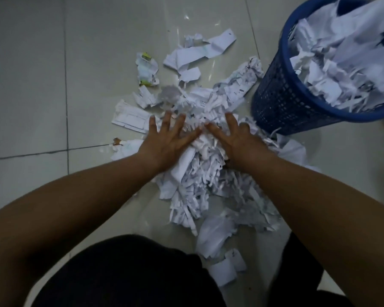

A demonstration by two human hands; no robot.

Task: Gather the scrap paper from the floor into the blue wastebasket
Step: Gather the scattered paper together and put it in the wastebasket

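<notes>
On scrap paper (200,182), both hands (167,140) (239,141) (wastebasket (275,100) cropped)

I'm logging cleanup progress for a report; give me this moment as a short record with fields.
paper pile: shredded and torn white paper on the floor
left hand: fingers spread, pressing on the pile
right hand: fingers spread, pressing on the same pile
blue wastebasket: right of the pile, heaped with paper
stray scraps: crumpled pieces beyond the pile, on the floor
</notes>
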